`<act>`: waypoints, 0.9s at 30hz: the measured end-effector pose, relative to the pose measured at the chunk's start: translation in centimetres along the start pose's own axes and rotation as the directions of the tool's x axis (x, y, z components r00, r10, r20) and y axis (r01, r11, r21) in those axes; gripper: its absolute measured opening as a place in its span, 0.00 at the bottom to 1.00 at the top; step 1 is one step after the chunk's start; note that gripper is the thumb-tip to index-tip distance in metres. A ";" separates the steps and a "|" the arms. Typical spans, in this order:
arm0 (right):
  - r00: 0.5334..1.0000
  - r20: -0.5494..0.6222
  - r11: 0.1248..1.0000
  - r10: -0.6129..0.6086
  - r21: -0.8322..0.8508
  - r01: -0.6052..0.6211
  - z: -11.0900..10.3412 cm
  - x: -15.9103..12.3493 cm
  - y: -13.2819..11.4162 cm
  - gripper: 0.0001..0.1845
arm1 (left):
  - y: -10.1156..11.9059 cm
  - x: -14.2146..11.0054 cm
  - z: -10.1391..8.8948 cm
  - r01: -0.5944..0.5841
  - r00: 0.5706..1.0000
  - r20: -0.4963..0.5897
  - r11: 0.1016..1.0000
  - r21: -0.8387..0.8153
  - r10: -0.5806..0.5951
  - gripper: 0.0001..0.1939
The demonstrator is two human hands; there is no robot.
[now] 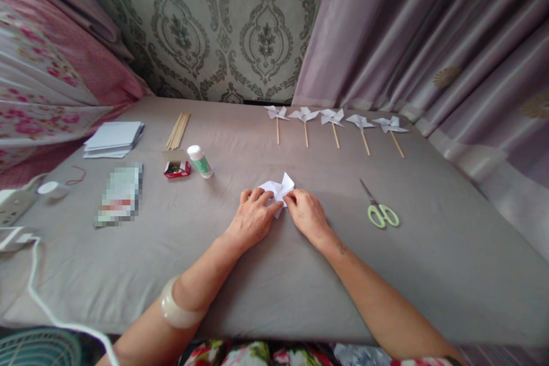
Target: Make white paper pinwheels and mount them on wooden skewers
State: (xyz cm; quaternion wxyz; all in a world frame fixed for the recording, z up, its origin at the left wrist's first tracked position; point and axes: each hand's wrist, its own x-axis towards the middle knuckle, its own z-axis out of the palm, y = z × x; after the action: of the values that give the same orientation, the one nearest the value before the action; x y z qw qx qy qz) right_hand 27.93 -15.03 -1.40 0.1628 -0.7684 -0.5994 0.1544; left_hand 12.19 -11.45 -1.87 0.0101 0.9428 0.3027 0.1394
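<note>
A white paper pinwheel [283, 185] without a stick lies on the grey cloth in front of me, its folded blades partly hidden by my fingers. From the left, my left hand [253, 218] rests over it, fingertips pressing the paper. My right hand [309, 214] pinches its right side between thumb and fingers. Green-handled scissors [383, 215] lie to the right of my hands. On the left are a glue stick [200, 161] with a white cap, standing up, and a small open red box [176, 170] of tiny metallic pieces.
Several pinwheels on sticks [331, 118] lie in a row at the back right. A bundle of wooden sticks [178, 131], a stack of white paper [114, 137] and a blurred packet [119, 194] are on the left. A power strip [15, 206] with a white cable sits at the left edge.
</note>
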 end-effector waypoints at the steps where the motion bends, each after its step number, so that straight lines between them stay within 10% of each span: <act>1: 1.000 -0.004 1.000 0.001 -0.003 -0.001 0.0 0.0 0.0 0.12 | 0.0 0.0 0.0 -0.002 1.000 0.001 1.000 0.002 0.002 0.16; 27: 0.976 -0.100 0.981 -0.196 -0.019 0.195 -0.6 -1.3 0.3 0.16 | 0.2 0.0 -0.1 -0.019 0.999 -0.024 0.997 0.074 0.021 0.14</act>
State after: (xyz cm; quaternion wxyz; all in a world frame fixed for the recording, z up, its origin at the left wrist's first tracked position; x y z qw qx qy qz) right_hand 28.12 -16.37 -0.97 0.2040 -0.7134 -0.6635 0.0958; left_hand 12.30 -11.64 -1.79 -0.0301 0.9436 0.2984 0.1401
